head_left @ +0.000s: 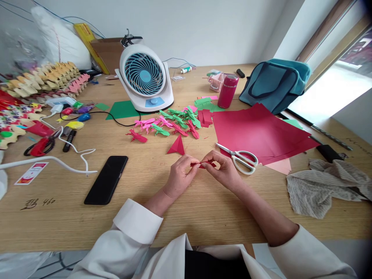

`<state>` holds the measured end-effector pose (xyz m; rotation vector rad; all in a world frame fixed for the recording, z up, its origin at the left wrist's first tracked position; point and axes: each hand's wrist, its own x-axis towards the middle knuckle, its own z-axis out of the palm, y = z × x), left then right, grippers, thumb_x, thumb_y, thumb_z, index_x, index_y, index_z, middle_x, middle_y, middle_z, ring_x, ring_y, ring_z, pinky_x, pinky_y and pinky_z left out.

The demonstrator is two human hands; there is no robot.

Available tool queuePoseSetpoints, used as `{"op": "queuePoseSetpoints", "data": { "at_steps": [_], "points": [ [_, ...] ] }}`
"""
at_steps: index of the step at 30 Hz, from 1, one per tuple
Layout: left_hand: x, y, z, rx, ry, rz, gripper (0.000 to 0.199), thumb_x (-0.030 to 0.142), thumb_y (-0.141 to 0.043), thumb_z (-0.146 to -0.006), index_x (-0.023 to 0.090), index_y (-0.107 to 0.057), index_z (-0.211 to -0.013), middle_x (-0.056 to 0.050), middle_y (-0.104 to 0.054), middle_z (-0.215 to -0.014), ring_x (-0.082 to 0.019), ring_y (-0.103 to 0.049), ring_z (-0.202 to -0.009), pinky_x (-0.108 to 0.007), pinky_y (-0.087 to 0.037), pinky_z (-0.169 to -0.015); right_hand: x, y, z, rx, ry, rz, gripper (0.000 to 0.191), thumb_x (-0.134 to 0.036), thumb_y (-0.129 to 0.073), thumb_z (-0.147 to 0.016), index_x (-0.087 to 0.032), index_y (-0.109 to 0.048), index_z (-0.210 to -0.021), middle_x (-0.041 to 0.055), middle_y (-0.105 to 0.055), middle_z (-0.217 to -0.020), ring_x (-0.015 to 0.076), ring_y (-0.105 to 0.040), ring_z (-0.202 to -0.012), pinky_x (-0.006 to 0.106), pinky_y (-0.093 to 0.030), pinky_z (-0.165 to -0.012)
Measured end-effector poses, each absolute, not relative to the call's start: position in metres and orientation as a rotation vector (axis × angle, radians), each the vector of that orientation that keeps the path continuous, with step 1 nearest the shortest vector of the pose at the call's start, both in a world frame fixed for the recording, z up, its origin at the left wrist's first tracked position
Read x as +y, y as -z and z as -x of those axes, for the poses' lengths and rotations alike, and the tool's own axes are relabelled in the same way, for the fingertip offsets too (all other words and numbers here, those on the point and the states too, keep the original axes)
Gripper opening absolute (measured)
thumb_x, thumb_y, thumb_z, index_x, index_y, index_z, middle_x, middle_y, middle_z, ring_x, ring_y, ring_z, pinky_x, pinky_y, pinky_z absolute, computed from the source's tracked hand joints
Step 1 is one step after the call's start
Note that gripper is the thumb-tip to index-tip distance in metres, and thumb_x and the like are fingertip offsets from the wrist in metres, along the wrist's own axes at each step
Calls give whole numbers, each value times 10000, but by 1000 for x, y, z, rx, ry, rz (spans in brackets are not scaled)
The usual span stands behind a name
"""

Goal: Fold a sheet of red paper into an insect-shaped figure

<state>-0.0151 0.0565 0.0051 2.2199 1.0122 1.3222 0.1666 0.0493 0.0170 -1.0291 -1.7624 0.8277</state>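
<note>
Between my two hands is a small folded piece of red paper (211, 164), pinched from both sides above the table. My left hand (183, 173) grips its left end with thumb and fingers. On its right side my right hand (222, 169) pinches it the same way. Just beyond my left hand lies a red folded paper triangle (177, 146). White-handled scissors (244, 159) lie right of my right hand, their tips on large red sheets (255, 130). Farther back is a pile of green, pink and red folded paper figures (177, 119).
A white fan (145, 77) stands at the back, a red bottle (228, 91) and a blue bag (271, 87) to its right. A black phone (106, 180) and white cable (52, 159) lie left. A grey cloth (314, 190) is at right.
</note>
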Motion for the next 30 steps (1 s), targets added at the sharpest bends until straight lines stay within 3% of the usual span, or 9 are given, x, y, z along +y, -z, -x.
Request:
{"op": "queuePoseSetpoints", "data": {
  "at_steps": [9,30],
  "points": [
    [55,-6,14,1044,-1297,-2184,86,126,-572,-896,193,-614,-861,-12,-635,-806,-138,-611,-781,-263,-489,-746,47,-18,-164,-1764,-831,1034,98,-262,-568,-917,-211,-604,-841,18,-590,-787,138,-508,-685,288,-422,-618],
    [56,-8,14,1093,-1333,-2003,69,156,-614,-866,190,-591,-811,-5,-625,-791,-137,-599,-763,-267,-484,-748,49,-17,-167,-1791,-714,995,104,-240,-532,-939,-228,-593,-856,30,-580,-815,160,-520,-731,315,-444,-659]
  ]
}}
